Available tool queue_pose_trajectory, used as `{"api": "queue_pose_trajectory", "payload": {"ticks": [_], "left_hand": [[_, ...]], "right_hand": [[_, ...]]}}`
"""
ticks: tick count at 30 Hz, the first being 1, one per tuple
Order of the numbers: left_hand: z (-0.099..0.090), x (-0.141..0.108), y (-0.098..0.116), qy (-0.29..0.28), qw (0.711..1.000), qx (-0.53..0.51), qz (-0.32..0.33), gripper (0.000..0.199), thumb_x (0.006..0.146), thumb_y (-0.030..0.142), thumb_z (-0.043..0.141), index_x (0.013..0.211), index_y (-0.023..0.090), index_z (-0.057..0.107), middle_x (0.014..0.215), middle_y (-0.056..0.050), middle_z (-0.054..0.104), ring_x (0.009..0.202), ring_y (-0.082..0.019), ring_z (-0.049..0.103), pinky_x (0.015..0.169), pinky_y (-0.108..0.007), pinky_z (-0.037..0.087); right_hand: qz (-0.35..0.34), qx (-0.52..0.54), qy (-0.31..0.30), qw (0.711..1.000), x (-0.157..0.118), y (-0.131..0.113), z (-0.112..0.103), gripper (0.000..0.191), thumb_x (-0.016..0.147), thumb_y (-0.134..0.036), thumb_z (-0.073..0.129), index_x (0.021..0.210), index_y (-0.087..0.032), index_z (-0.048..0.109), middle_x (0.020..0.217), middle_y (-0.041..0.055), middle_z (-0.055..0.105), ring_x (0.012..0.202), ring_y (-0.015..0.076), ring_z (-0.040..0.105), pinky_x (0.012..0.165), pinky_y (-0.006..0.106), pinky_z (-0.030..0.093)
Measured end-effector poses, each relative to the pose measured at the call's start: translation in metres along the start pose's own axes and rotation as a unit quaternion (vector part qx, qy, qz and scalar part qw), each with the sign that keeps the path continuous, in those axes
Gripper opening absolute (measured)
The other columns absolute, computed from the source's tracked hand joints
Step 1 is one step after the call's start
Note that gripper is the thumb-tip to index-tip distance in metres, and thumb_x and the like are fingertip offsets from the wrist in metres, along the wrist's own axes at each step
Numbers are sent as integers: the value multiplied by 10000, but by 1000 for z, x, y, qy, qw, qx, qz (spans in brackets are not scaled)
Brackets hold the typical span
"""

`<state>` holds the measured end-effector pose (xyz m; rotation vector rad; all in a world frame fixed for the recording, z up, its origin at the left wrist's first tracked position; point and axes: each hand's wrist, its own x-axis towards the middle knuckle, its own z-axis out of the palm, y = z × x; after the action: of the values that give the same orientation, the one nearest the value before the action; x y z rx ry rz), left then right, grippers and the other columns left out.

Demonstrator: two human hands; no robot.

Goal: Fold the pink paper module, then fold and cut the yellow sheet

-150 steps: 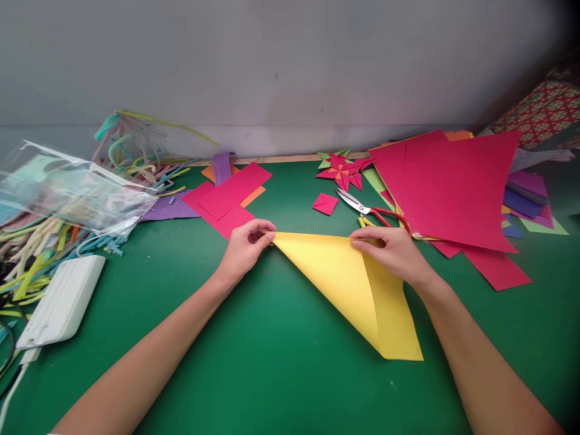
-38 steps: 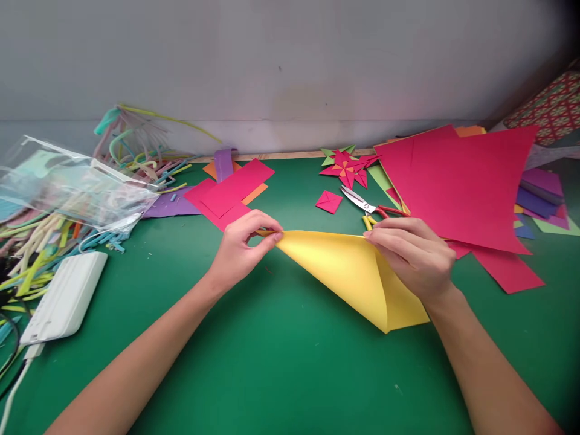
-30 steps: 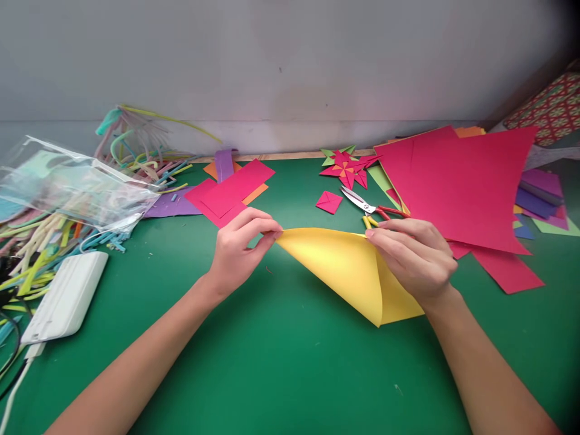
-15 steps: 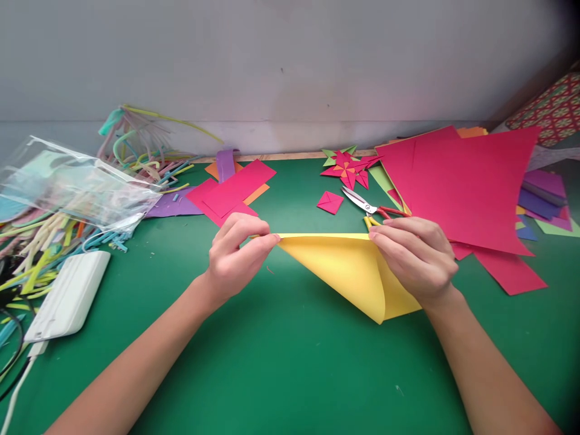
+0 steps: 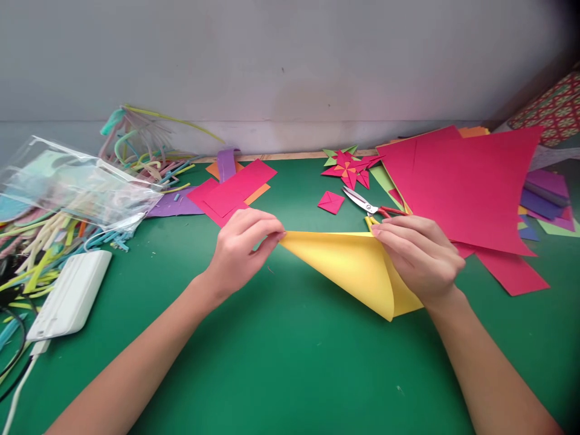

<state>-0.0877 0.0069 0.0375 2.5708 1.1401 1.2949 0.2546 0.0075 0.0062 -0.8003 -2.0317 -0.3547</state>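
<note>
A yellow paper sheet [image 5: 348,266], curled over on itself, is stretched between my two hands above the green table [image 5: 290,368]. My left hand [image 5: 247,248] pinches its left corner between thumb and fingertips. At the other end of the top edge, my right hand [image 5: 421,254] grips the paper with its fingers closed. The lower part of the sheet hangs in a rounded fold to a point. Scissors [image 5: 369,208] with red handles lie just beyond my right hand, beside a small folded red square [image 5: 330,202].
Red sheets [image 5: 462,187] are piled at the right. Folded red and green paper stars [image 5: 348,166] lie near the wall. Red strips [image 5: 244,187] sit behind my left hand. Pipe cleaners [image 5: 45,241], a plastic bag [image 5: 81,181] and a white power bank [image 5: 70,296] occupy the left.
The thumb and fingertips of my left hand have shifted slightly right along the corner. The hanging fold of the yellow paper has moved a little right, and my right hand has shifted slightly right.
</note>
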Motion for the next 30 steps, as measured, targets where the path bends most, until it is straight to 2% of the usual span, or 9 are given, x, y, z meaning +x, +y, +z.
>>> {"api": "queue_pose_trajectory", "payload": {"ticks": [2, 5, 10, 16, 23, 30], "left_hand": [[-2, 4, 3, -40, 995, -46, -78, 91, 973, 134, 649, 982, 215, 690, 935, -29, 722, 872, -161, 668, 806, -309, 534], [-3, 7, 3, -60, 980, -84, -171, 43, 974, 216, 664, 941, 202, 688, 887, -13, 715, 820, -148, 654, 776, -286, 517], [-4, 8, -4, -91, 945, -133, -286, 221, 960, 386, 677, 849, 196, 671, 816, -7, 683, 753, -151, 627, 684, -271, 487], [-2, 6, -5, -138, 917, -178, -329, 280, 927, 464, 701, 858, 193, 719, 822, -30, 708, 716, -159, 619, 619, -262, 458], [1, 6, -4, -121, 899, -213, -363, 297, 901, 470, 725, 833, 181, 704, 746, -17, 641, 618, -125, 542, 541, -240, 398], [2, 6, -7, -109, 889, -231, -380, 213, 908, 391, 714, 857, 189, 670, 778, -10, 623, 686, -135, 565, 588, -237, 476]], "right_hand": [[16, 7, -7, 1000, 1, 1, 1, 369, 885, -22, 739, 1127, -300, 767, 971, 2, 837, 925, 253, 786, 829, 410, 658], [43, 3, -17, 999, 1, 2, 3, 311, 907, -42, 726, 1085, -292, 772, 934, 0, 831, 906, 249, 779, 830, 411, 650], [89, -16, -27, 996, 1, 5, 4, 251, 920, -74, 735, 1062, -278, 776, 900, 13, 816, 944, 264, 764, 840, 419, 641], [135, -9, -49, 990, -1, 7, 5, 212, 953, -139, 711, 1058, -305, 789, 921, 20, 809, 980, 287, 761, 869, 465, 636], [172, 30, -63, 983, 1, 4, 4, 187, 959, -166, 706, 1034, -308, 800, 949, 28, 796, 1000, 280, 748, 890, 457, 629], [215, 69, -90, 970, 1, 5, 4, 145, 958, -191, 715, 1011, -284, 813, 1003, 45, 781, 1040, 275, 741, 938, 452, 619]]}}
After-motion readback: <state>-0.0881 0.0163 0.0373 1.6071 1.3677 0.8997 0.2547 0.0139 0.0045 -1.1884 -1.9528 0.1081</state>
